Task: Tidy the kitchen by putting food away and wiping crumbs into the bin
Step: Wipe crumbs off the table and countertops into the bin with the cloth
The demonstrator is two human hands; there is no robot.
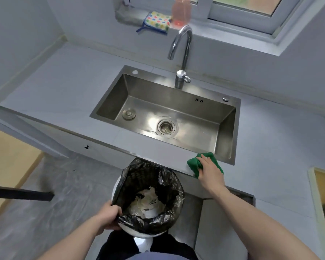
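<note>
The right hand [210,170] lay flat, fingers spread, pressing a folded green cloth [199,163] onto the pale grey countertop [148,145] at its front lip, just beside the steel sink's [225,156] near corner. The left hand [109,215] was curled around the rim of a white round bin lined with a black plastic bag [148,201], held below and left of the cloth. Sweeping well probably meant steady pressure leftward, with the bin's mouth tucked under the edge. The cloth's long axis ran along the counter lip.
</note>
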